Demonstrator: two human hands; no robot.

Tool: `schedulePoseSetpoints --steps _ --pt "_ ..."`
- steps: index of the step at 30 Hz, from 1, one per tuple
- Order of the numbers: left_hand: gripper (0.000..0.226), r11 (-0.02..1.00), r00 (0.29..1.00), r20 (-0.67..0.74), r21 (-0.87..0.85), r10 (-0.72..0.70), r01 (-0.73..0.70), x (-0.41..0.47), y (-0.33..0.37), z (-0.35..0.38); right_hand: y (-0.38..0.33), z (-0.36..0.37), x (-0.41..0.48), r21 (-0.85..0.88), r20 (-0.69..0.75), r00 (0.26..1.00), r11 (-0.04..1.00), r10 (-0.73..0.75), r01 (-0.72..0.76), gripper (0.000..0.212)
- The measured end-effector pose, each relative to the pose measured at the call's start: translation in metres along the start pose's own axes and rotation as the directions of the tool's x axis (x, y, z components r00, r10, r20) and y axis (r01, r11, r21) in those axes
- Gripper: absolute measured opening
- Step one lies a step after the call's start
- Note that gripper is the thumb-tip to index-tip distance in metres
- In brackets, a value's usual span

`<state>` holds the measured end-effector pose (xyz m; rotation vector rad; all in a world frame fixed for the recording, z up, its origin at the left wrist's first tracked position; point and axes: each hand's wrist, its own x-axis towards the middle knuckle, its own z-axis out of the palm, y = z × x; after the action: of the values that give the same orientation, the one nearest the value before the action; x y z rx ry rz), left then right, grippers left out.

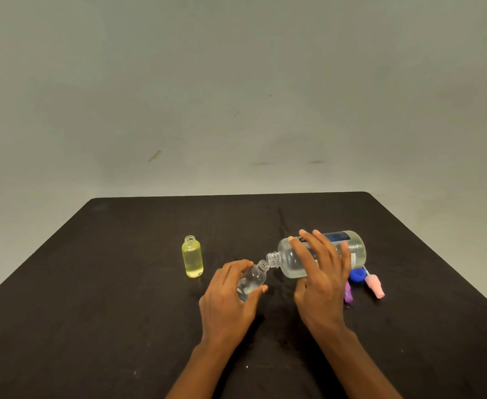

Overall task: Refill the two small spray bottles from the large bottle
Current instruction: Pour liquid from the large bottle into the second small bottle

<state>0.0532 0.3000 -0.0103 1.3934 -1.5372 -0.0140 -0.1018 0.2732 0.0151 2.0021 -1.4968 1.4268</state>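
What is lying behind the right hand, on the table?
Past the right hand, a blue cap, a pink sprayer and a purple piece show; the hand covers the rest of the purple piece.

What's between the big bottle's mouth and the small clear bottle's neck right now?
Nothing visible. The large bottle, tipped sideways in the right hand, has its open mouth right against the uncapped neck of the small clear bottle, tilted in the left hand. The caps lie behind the right hand, and the yellow bottle stands apart to the left.

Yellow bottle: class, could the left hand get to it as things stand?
Probably not yet: the path to the yellow bottle looks bare, but the left hand is holding the clear bottle under the large bottle.
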Motion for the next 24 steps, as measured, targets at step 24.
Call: schedulePoseSetpoints --steps 24 --pt "0.047 1.0 1.0 0.008 0.011 -0.013 0.013 0.0001 0.0026 -0.0018 0.0014 0.0012 -0.0009 0.009 0.008 1.0 1.0 -0.006 0.006 0.081"
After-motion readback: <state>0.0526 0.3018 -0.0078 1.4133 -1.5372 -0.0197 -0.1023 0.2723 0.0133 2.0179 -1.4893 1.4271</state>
